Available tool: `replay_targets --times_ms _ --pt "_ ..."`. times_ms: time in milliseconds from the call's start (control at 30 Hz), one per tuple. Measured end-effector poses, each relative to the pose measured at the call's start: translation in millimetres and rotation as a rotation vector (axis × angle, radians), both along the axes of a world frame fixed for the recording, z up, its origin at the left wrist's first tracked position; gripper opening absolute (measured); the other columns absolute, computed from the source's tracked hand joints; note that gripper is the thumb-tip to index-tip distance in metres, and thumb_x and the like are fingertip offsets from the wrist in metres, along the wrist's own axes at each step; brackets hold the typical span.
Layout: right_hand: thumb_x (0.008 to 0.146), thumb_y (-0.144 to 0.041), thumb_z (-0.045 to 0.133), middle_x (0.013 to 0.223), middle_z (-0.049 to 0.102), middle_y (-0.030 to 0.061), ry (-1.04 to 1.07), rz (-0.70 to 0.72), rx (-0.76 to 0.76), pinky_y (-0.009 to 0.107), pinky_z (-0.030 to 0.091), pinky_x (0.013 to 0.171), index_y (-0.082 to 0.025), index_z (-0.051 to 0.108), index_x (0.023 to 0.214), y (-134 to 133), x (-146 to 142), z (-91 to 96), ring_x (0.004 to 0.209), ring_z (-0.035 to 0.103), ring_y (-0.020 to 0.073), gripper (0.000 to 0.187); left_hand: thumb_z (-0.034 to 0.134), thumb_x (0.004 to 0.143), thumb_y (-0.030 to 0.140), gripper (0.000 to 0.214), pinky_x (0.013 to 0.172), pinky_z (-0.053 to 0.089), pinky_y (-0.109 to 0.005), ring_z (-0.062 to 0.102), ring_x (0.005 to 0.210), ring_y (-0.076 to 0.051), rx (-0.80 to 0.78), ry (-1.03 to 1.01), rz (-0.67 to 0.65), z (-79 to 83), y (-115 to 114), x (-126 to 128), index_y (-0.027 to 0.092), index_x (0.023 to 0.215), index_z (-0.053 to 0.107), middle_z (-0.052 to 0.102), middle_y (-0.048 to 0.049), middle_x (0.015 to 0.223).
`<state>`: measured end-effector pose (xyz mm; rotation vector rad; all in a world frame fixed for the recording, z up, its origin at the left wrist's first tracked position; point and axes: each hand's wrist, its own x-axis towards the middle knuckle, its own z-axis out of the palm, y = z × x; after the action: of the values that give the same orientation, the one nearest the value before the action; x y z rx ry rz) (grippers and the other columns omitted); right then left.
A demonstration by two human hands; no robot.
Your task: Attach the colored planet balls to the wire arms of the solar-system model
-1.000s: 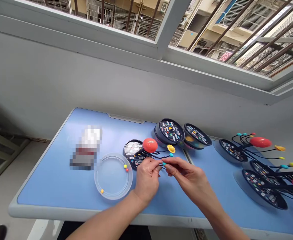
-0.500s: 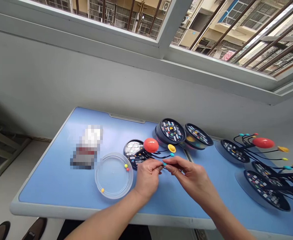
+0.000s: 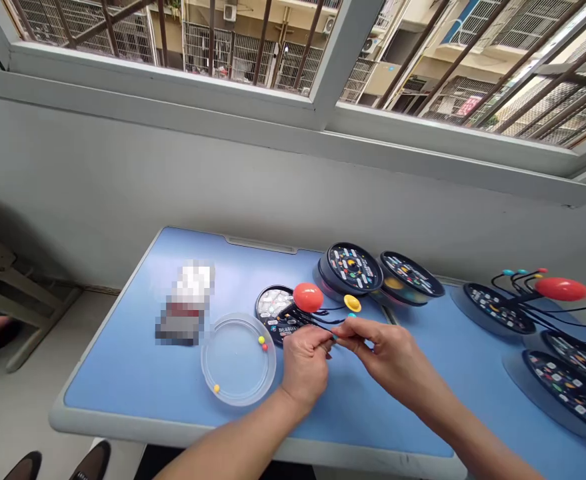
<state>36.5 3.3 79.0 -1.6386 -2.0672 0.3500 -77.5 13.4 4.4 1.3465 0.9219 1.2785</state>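
Observation:
A small solar system model stands in front of me, with a round black base (image 3: 274, 303), a red sun ball (image 3: 308, 297) and a yellow ringed planet (image 3: 352, 305) on thin black arms. My left hand (image 3: 305, 363) is closed in a pinch around one black arm. Against its fingertips, my right hand (image 3: 385, 347) pinches a small teal ball (image 3: 335, 337) at that arm's end. Fingers mostly cover the joint, so whether the ball is seated cannot be made out. Left of the hands, a clear round dish (image 3: 235, 360) holds a yellow-green ball (image 3: 261, 340), a red ball (image 3: 265, 347) and an orange ball (image 3: 216, 388).
Two lidded round tubs (image 3: 351, 268) stand at the back of the blue table (image 3: 137, 373). More models with red sun balls (image 3: 563, 289) occupy its right side. A blurred-out item (image 3: 185, 303) lies at the left. Behind are a wall and a barred window.
The view has shifted, so the table and its things sit lower and further right. Both hands keep their pinches at the arm's end, and less of the teal ball shows between the fingers.

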Motion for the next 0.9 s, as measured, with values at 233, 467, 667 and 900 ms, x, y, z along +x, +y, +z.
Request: replay_targets --times_ms 233,467,667,900 --pt "0.087 -0.033 0.039 0.053 0.06 0.0014 -0.084 0.101 0.081 0.024 0.041 0.046 -0.022 0.05 0.055 2.9 -1.7 -1.4 0.047 0.054 0.0151 0.036 0.048 0.074 0.006 0.026 0.054 0.043 -0.022 0.051 0.055 -0.013 -0.054 0.058 0.004 1.4 0.5 1.2 0.017 0.055 0.063 0.057 0.0006 0.054" --pt "0.092 -0.032 0.035 0.049 0.053 -0.0005 -0.147 0.223 0.198 0.021 0.037 0.042 -0.022 0.045 0.055 6.4 -1.8 -2.1 0.042 0.049 0.0123 0.04 0.053 0.075 0.008 0.026 0.056 0.044 -0.023 0.052 0.054 -0.013 -0.093 0.063 0.009 5.6 0.7 0.4 0.017 0.054 0.065 0.055 0.0013 0.05" --pt "0.094 -0.041 0.029 0.046 0.051 0.0001 -0.125 0.218 0.2 0.021 0.038 0.039 -0.022 0.044 0.051 8.0 -4.9 -3.1 0.04 0.047 0.0121 0.049 0.054 0.073 0.005 0.026 0.056 0.043 -0.023 0.05 0.052 -0.013 -0.099 0.01 0.005 7.1 0.5 0.1 0.016 0.052 0.064 0.053 0.0014 0.048" --pt "0.08 -0.06 0.048 0.06 0.067 0.0067 0.063 0.189 0.373 0.029 0.049 0.044 -0.035 0.065 0.066 12.3 19.6 -32.3 0.05 0.063 0.0201 0.033 0.054 0.075 0.008 0.024 0.066 0.05 -0.026 0.058 0.06 -0.016 -0.154 0.085 0.013 0.5 0.5 5.7 0.017 0.061 0.071 0.061 -0.0014 0.054"
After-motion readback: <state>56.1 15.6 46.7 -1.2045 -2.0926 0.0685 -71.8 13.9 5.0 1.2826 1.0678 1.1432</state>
